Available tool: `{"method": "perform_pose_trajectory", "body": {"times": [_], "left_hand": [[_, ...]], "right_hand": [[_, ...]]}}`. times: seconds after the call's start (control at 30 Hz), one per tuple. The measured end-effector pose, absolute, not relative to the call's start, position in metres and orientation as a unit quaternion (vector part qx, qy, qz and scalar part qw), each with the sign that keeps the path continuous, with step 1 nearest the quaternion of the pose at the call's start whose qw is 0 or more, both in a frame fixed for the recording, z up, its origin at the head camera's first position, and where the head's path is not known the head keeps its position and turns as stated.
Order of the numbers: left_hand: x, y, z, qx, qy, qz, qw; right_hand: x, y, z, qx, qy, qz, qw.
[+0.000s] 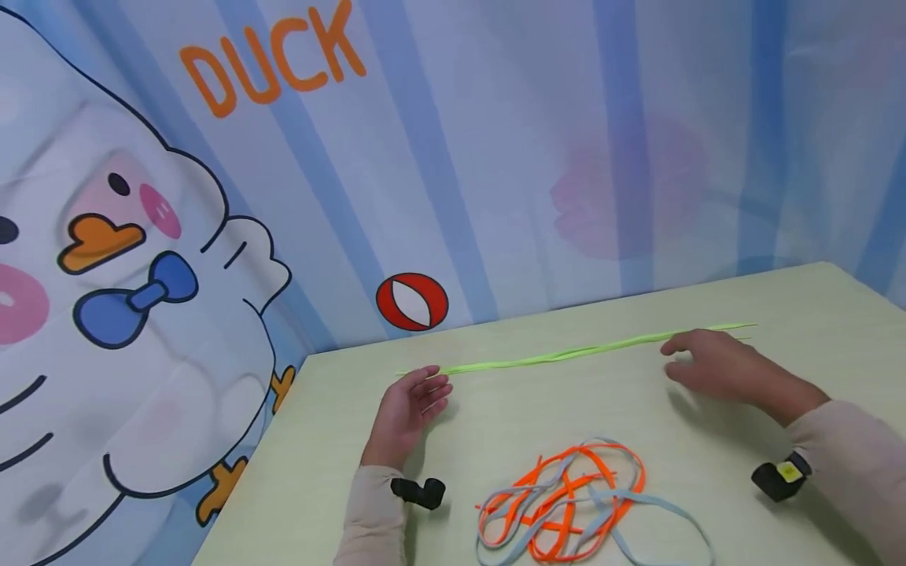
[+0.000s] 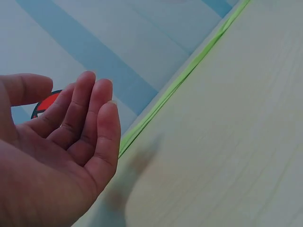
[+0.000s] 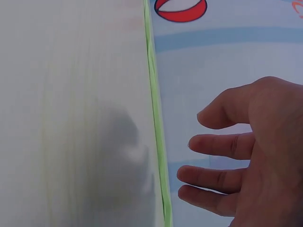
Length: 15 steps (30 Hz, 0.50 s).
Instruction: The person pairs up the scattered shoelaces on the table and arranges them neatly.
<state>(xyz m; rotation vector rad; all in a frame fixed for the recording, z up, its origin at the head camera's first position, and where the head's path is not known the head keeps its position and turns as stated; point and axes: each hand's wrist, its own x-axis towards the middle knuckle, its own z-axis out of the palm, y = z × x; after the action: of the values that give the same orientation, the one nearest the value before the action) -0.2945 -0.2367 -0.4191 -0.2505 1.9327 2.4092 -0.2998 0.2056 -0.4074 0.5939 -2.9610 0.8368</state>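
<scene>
While the left hand (image 1: 406, 413) and the right hand (image 1: 715, 368) were well apart from each other, the green lace (image 1: 510, 364) lay almost straight between them, across the far part of the bench (image 1: 297, 472). The left hand was near its left end, with the fingers loosely bent; the right hand was close to its right end, with thumb and fingers parted. Neither hand pinched anything, although one could not tell whether the left fingertips touched the lace. On the near part of the bench lay a loose tangle of orange lace (image 1: 642, 475) and grey lace (image 1: 658, 500).

The green lace looked flat and was perhaps doubled, because two thin tips showed at its right end. It was probably very light, soft and limp, not fragile, maybe a little slippery. Such a thing would fold if pushed, so a gentle pinch of thumb and forefinger, slightly inside each end, seemed the best hold.
</scene>
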Motion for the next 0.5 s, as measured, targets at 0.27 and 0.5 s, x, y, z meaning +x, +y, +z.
{"method": "perform_pose_trajectory", "body": {"times": [0.27,0.5], "left_hand": [[-0.277,-0.230,-0.422,-0.043,0.668,0.742,0.047],[-0.267,-0.215,-0.416,-0.003,0.730,0.678,0.082]], "right_hand": [[-0.293,0.181,-0.402,0.224,-0.937,0.269,0.018],[-0.286,0.170,-0.399,0.224,-0.937,0.267,0.017]]}}
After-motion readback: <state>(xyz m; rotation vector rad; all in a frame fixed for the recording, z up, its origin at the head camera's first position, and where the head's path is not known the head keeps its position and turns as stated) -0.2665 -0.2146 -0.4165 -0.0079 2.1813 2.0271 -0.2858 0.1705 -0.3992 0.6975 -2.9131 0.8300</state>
